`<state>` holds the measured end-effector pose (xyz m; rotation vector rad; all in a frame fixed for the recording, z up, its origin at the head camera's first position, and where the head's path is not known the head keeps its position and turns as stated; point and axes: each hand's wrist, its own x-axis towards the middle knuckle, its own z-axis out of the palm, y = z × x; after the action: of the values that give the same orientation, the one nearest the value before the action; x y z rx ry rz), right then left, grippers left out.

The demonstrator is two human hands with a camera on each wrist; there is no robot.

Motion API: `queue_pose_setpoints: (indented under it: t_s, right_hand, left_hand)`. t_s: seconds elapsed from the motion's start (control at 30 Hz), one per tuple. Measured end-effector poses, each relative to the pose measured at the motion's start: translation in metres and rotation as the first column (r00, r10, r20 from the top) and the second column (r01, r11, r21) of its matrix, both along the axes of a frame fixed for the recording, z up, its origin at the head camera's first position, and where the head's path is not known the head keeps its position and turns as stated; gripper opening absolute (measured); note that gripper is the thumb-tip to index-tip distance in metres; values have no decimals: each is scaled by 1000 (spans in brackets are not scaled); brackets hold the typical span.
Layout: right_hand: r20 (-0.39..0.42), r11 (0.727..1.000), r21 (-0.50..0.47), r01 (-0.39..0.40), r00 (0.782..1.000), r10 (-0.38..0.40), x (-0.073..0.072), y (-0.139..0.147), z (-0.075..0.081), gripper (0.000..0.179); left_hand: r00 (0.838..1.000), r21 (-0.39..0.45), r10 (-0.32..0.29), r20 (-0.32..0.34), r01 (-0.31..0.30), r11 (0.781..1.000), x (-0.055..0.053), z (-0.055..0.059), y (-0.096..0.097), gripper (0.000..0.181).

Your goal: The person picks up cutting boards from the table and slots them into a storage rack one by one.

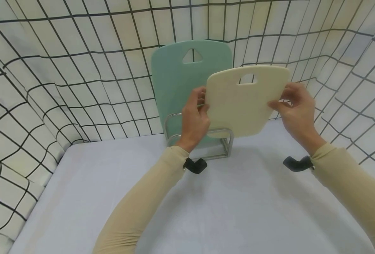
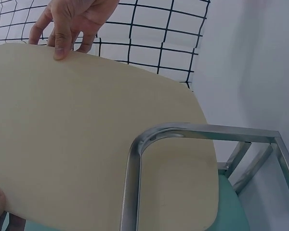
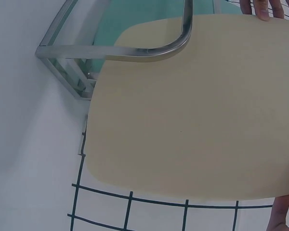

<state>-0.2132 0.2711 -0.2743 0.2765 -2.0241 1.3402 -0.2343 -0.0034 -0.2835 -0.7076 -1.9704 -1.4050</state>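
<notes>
A cream cutting board (image 1: pixel 238 106) with a handle slot is held tilted by both hands. My left hand (image 1: pixel 196 120) grips its left edge; my right hand (image 1: pixel 297 107) pinches the right edge between thumb and fingers. Behind stands a larger green cutting board (image 1: pixel 171 77) with a triangular hole, upright in a metal rack (image 1: pixel 229 144). The rack's front loop crosses in front of the cream board's lower left part, as the left wrist view also shows with the metal bar (image 2: pixel 202 130) over the board (image 2: pixel 77 125). Whether the board's bottom edge touches the rack cannot be told.
The rack stands on a white table surface (image 1: pixel 89 190), near its back. A white cloth with a black grid pattern (image 1: pixel 111 77) rises behind the table and along both sides. Dark curved pieces (image 1: pixel 195 165) stick out at both wrists.
</notes>
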Motion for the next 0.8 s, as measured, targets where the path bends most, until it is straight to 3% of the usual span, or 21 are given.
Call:
queue_pose_setpoints:
  t_s: [0.8]
  right_hand:
    - [-12,999,37,-15,1000,15,-4,-9,-1,53]
  left_hand:
    - [1000,2,28,5,-28,1000,-3,-2,-11,41]
